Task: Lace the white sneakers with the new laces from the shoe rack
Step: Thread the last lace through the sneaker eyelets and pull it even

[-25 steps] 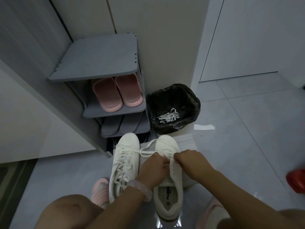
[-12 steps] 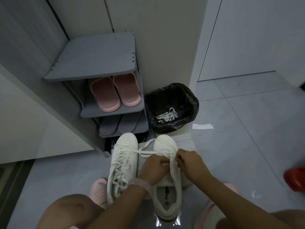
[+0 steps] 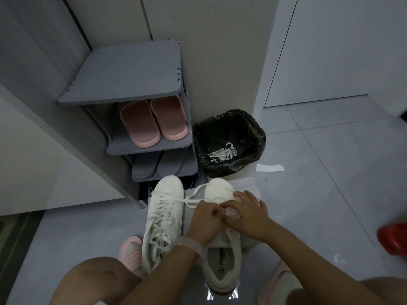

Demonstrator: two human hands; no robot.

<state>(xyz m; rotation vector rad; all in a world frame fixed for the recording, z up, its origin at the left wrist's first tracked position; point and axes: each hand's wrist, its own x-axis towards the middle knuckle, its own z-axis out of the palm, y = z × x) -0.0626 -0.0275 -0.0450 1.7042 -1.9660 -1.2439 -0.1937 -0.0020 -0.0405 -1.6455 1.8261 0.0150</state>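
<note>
White sneakers sit side by side on the grey tile just in front of the shoe rack (image 3: 136,84): the left sneaker (image 3: 164,219) is fully laced, and on the right sneaker (image 3: 222,256) my left hand (image 3: 207,221) pinches the lace (image 3: 196,195) while my right hand (image 3: 246,216) lies across the eyelets, fingers curled, though I cannot tell if it grips anything. Rack edge and black-lined bin (image 3: 229,142) with old laces (image 3: 222,153) crowd the toes. I see open floor to the right, out to a paper scrap (image 3: 269,167) and a red object (image 3: 394,238) at the frame edge.
</note>
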